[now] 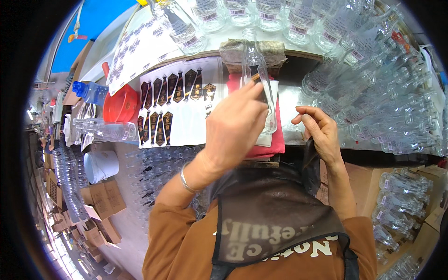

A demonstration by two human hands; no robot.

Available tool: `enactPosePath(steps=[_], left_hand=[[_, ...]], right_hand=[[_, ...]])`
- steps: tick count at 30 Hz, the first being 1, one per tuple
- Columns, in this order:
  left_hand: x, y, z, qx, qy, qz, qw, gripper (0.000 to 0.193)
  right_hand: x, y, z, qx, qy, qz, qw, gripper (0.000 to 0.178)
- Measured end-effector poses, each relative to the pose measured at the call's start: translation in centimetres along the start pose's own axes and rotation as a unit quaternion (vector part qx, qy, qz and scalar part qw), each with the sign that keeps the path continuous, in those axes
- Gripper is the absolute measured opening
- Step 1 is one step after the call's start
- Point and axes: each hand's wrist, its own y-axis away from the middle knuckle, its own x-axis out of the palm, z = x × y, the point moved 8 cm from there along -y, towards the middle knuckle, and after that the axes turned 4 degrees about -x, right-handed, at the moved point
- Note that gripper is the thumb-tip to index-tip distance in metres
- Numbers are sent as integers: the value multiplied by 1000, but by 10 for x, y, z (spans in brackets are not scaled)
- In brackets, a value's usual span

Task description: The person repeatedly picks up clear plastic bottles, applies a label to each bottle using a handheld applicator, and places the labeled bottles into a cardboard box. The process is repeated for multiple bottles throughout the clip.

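Note:
A clear glass bottle (269, 122) lies in front of me, its neck resting on a cloth-wrapped block (226, 52) and its body over a red cloth (280, 135). My left hand (235, 128), a bangle at its wrist, reaches across the bottle. Its closed fingertips are on a black label (255, 71) with a gold band at the bottle's upper part; the hand hides some of both. Right of the bottle, my right hand (322, 135) hovers with loosely bent fingers apart, nothing visible in it. Left of the bottle, a white sheet (186, 130) carries several black tie-shaped labels (178, 87).
Clear bottles (298, 21) stand along the back shelf; many more (364, 116) crowd the right side. Leftward are a red basin (120, 105), a blue-capped spray bottle (91, 92) and a lying bottle (105, 129). A white bucket (101, 166) and cardboard boxes (105, 198) are on the floor.

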Motion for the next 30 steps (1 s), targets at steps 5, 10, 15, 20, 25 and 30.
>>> enactPosePath(steps=[5, 10, 15, 20, 25, 30], left_hand=[[3, 15, -2, -7, 29, 67, 997, 13], [3, -6, 49, -112, 118, 16, 986, 37], [19, -7, 62, -115, 126, 30, 985, 50], [23, -11, 61, -98, 115, 32, 988, 53], [24, -12, 60, -96, 106, 24, 989, 53], [25, -11, 62, -106, 104, 26, 989, 51]], right_hand=[[16, -16, 3, 14, 14, 38, 999, 34], [41, -42, 24, -21, 44, 44, 998, 52], [58, -44, 23, -35, 93, 91, 991, 63], [60, -45, 21, -33, 54, 79, 995, 57], [58, -46, 24, -31, 47, 64, 996, 59], [57, -47, 22, -48, 57, 59, 996, 58]])
